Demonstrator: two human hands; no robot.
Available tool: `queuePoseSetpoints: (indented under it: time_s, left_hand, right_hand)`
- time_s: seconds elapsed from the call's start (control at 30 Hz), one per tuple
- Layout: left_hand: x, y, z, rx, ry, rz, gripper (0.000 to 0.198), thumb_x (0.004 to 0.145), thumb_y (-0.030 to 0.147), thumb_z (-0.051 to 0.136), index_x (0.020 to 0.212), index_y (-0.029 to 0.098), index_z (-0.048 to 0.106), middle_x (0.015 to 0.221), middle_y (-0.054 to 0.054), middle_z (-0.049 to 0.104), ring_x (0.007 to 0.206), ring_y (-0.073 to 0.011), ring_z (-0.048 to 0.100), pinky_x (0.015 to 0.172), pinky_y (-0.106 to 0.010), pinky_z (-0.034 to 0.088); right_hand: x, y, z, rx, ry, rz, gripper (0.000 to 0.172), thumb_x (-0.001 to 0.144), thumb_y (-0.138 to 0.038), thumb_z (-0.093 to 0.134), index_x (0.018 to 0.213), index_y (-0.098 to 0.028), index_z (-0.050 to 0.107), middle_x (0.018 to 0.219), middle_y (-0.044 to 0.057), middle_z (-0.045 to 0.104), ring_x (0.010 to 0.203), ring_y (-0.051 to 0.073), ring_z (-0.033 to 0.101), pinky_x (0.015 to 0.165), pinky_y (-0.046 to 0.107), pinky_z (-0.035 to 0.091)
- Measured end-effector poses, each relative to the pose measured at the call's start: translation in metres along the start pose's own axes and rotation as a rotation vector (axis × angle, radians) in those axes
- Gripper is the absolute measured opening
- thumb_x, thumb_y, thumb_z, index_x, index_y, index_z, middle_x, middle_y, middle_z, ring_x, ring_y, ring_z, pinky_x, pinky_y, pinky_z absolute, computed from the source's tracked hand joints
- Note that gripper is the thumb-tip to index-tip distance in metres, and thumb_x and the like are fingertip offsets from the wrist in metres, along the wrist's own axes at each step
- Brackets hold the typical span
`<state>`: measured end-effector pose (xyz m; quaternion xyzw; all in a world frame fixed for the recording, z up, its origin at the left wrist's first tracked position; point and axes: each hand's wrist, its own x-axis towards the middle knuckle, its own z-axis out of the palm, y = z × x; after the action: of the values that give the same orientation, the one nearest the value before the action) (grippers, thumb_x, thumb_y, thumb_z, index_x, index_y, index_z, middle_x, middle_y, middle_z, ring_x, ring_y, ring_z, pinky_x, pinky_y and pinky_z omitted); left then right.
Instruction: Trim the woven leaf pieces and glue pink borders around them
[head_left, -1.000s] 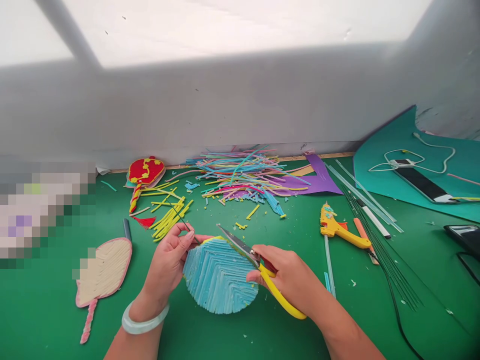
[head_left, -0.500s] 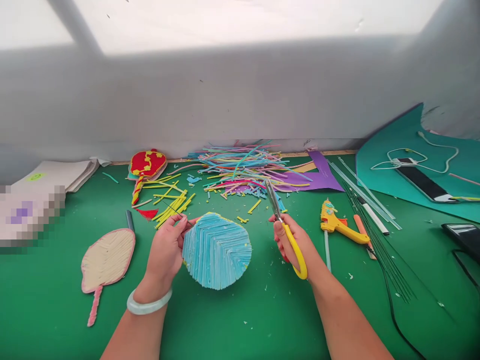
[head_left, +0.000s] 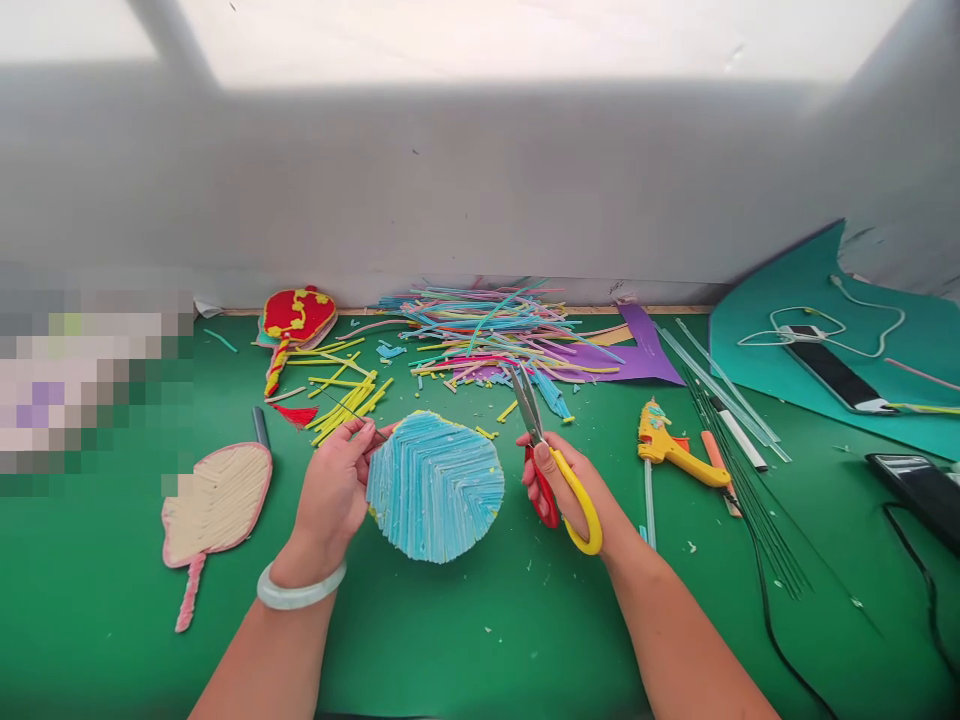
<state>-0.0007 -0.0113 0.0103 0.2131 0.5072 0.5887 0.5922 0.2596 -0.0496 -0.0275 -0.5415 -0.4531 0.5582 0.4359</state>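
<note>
My left hand (head_left: 334, 490) pinches the left edge of a blue leaf-shaped piece (head_left: 435, 485) made of glued strips, together with a thin dark wire. The piece has a thin yellow rim and stands just above the green table (head_left: 465, 640). My right hand (head_left: 562, 485) grips yellow-and-red scissors (head_left: 551, 460) just right of the piece, blades pointing up and away, apart from its edge.
A pile of coloured strips (head_left: 487, 335) lies behind the piece. A cream leaf shape (head_left: 214, 505) and a red-yellow one (head_left: 296, 315) lie on the left. A yellow glue gun (head_left: 671, 450), glue sticks, thin wires (head_left: 757, 480), a phone (head_left: 832, 370) and teal sheet lie right.
The scissors came off the blue piece's top edge and swung out to its right side. My left hand keeps hold of the piece, which turned slightly.
</note>
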Motion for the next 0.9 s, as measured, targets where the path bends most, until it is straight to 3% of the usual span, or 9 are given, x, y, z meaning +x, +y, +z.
queuePoseSetpoints:
  time_s: [0.2, 0.4, 0.53, 0.73, 0.9]
  left_hand:
    - [0.0, -0.002, 0.002, -0.006, 0.024, -0.01, 0.013, 0.078, 0.014, 0.07, 0.083, 0.016, 0.058, 0.071, -0.002, 0.069, 0.063, -0.0132, 0.068, 0.056, -0.019, 0.054]
    - [0.0, -0.007, 0.003, 0.0, 0.027, -0.017, 0.008, 0.081, 0.014, 0.066, 0.085, 0.015, 0.059, 0.075, -0.005, 0.07, 0.066, -0.0142, 0.069, 0.058, -0.02, 0.054]
    - [-0.001, -0.008, 0.004, 0.001, 0.01, -0.017, 0.01, 0.082, 0.015, 0.066, 0.086, 0.016, 0.056, 0.076, -0.005, 0.071, 0.069, -0.0159, 0.071, 0.058, -0.021, 0.054]
    - [-0.005, -0.01, 0.005, 0.013, -0.063, -0.023, 0.019, 0.081, 0.021, 0.07, 0.089, 0.018, 0.053, 0.08, -0.005, 0.072, 0.071, -0.0176, 0.072, 0.059, -0.024, 0.055]
    - [-0.006, -0.01, 0.002, 0.049, -0.149, -0.033, 0.027, 0.082, 0.027, 0.072, 0.102, 0.018, 0.055, 0.089, -0.008, 0.074, 0.079, -0.0192, 0.073, 0.061, -0.024, 0.055]
  right_hand:
    - [-0.004, -0.008, 0.008, 0.104, -0.123, 0.0, 0.064, 0.08, -0.077, 0.06, 0.109, -0.02, 0.055, 0.072, -0.001, 0.061, 0.055, 0.013, 0.059, 0.043, 0.024, 0.046]
    - [-0.007, -0.005, 0.014, 0.031, -0.248, 0.041, 0.055, 0.082, -0.074, 0.061, 0.098, -0.022, 0.05, 0.06, -0.005, 0.06, 0.042, 0.011, 0.054, 0.04, 0.023, 0.042]
    - [-0.008, -0.001, 0.016, 0.033, -0.257, 0.061, 0.048, 0.078, -0.063, 0.073, 0.09, -0.024, 0.048, 0.057, -0.009, 0.054, 0.043, 0.012, 0.054, 0.042, 0.025, 0.042]
    - [-0.002, 0.003, 0.017, 0.098, -0.197, 0.006, 0.043, 0.076, -0.049, 0.08, 0.101, -0.022, 0.058, 0.085, -0.001, 0.066, 0.079, 0.018, 0.064, 0.076, 0.033, 0.052]
    - [0.004, 0.015, 0.01, 0.161, -0.148, -0.012, 0.046, 0.079, -0.046, 0.079, 0.114, -0.023, 0.06, 0.099, 0.003, 0.072, 0.093, 0.024, 0.067, 0.088, 0.039, 0.051]
